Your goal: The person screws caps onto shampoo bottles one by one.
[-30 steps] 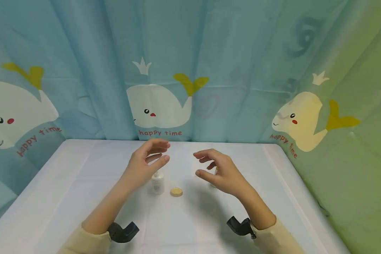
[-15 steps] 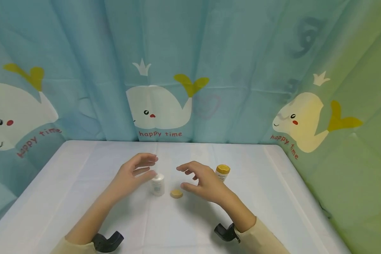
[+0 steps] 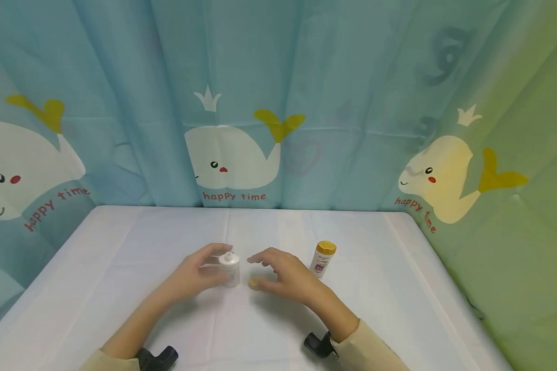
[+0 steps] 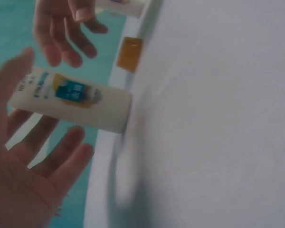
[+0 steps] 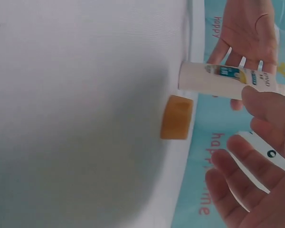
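A white bottle [image 3: 231,273] with a narrow bare neck stands upright on the table. My left hand [image 3: 192,278] is around its left side; in the left wrist view the thumb overlaps the bottle [image 4: 80,102] near its top, and the loosely bent fingers [image 4: 69,161] spread on the other side. Just right of the bottle lies a small yellow cap [image 5: 177,118], mostly hidden behind my right thumb in the head view. My right hand [image 3: 285,275] hovers beside this cap, its fingers [image 5: 237,161] relaxed and apart, holding nothing.
Another white bottle [image 3: 322,262] with a gold lid stands behind and right of my right hand. A white cloth covers the table [image 3: 134,247]. Behind it hangs a blue curtain [image 3: 343,103] with whale prints.
Both hands have come down toward the table. My left hand has moved from above the white bottle to around it; my right hand has moved left to the cap, uncovering the gold-lidded bottle.
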Motion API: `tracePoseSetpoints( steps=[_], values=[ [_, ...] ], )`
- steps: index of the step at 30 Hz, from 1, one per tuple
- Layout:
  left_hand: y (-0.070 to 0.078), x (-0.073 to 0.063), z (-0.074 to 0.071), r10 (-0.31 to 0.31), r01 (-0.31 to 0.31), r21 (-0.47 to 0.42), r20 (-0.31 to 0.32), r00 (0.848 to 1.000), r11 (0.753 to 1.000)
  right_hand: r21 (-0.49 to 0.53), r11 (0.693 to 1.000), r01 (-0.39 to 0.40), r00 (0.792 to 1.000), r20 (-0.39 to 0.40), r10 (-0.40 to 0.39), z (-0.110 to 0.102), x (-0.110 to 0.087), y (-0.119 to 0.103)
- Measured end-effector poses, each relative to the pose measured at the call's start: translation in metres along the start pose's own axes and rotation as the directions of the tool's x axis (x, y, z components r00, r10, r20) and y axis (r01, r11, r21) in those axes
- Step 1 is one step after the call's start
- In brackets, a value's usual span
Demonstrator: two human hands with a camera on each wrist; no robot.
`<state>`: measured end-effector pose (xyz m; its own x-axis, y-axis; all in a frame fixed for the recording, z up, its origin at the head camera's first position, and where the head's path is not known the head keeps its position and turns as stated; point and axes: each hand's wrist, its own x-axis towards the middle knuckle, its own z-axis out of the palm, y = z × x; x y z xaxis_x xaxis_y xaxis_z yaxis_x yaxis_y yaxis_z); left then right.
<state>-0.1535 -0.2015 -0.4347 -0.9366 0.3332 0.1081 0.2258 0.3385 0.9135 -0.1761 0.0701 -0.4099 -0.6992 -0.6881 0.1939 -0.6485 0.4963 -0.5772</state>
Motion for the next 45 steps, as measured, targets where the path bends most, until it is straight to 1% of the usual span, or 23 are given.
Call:
tracePoseSetpoints(
  steps=[3,6,10,12,15,19,22,27,29,32,34,36,39,42,43,45],
  values=[
    [-0.006,0.000,0.003,0.014,-0.014,0.031,0.007,1.000,0.999,-0.026,1.000,-0.008,1.000,0.030,0.008,0.004,0.002,0.000],
    [-0.010,-0.001,0.007,0.038,-0.039,0.072,0.006,0.999,0.997,-0.082,0.996,-0.025,0.997,0.073,0.031,0.009,0.002,0.000],
    [-0.014,-0.003,0.011,0.070,-0.072,0.086,0.029,0.997,0.994,-0.161,0.986,-0.046,0.990,0.124,0.067,0.015,0.002,0.001],
    [-0.015,-0.003,0.012,0.072,-0.075,0.079,0.035,0.997,0.994,-0.176,0.983,-0.048,0.987,0.142,0.073,0.017,0.003,0.001],
    [-0.016,-0.002,0.012,0.070,-0.071,0.065,0.028,0.997,0.995,-0.182,0.983,-0.040,0.984,0.165,0.071,0.019,0.004,0.001],
    [-0.016,-0.001,0.012,0.063,-0.064,0.068,0.015,0.998,0.996,-0.203,0.979,-0.019,0.983,0.173,0.055,0.021,0.007,0.001],
    [-0.017,0.000,0.014,0.069,-0.069,0.070,0.001,0.998,0.995,-0.227,0.974,-0.020,0.984,0.166,0.059,0.023,0.007,0.001],
    [-0.019,0.002,0.018,0.090,-0.090,0.029,-0.025,0.996,0.996,-0.234,0.972,-0.028,0.985,0.157,0.066,0.023,0.007,0.005],
    [-0.017,0.003,0.019,0.098,-0.097,0.021,-0.031,0.995,0.995,-0.222,0.975,-0.025,0.987,0.147,0.059,0.022,0.006,0.008],
    [-0.011,0.005,0.020,0.093,-0.091,0.037,-0.037,0.995,0.995,-0.177,0.984,-0.021,0.991,0.127,0.044,0.018,0.004,0.012],
    [-0.005,0.008,0.021,0.077,-0.075,0.043,-0.035,0.996,0.996,-0.105,0.994,-0.027,0.993,0.112,0.038,0.012,0.001,0.014],
    [0.001,0.012,0.022,0.048,-0.047,0.043,-0.039,0.998,0.998,-0.014,0.999,-0.032,0.996,0.087,0.033,0.003,-0.003,0.016],
    [0.013,0.017,0.023,0.003,-0.006,-0.052,-0.047,0.999,0.999,0.118,0.993,-0.020,0.999,0.036,0.016,-0.015,-0.006,0.015],
    [0.022,0.022,0.023,-0.038,0.026,-0.140,-0.084,0.996,0.990,0.182,0.983,0.017,1.000,-0.023,-0.013,-0.032,-0.006,0.010],
    [0.025,0.023,0.023,-0.046,0.031,-0.152,-0.100,0.994,0.988,0.192,0.981,0.031,0.999,-0.041,-0.024,-0.038,-0.006,0.008],
    [0.029,0.027,0.023,-0.063,0.045,-0.138,-0.128,0.990,0.989,0.200,0.978,0.057,0.996,-0.081,-0.041,-0.047,-0.007,0.005]
  ],
)
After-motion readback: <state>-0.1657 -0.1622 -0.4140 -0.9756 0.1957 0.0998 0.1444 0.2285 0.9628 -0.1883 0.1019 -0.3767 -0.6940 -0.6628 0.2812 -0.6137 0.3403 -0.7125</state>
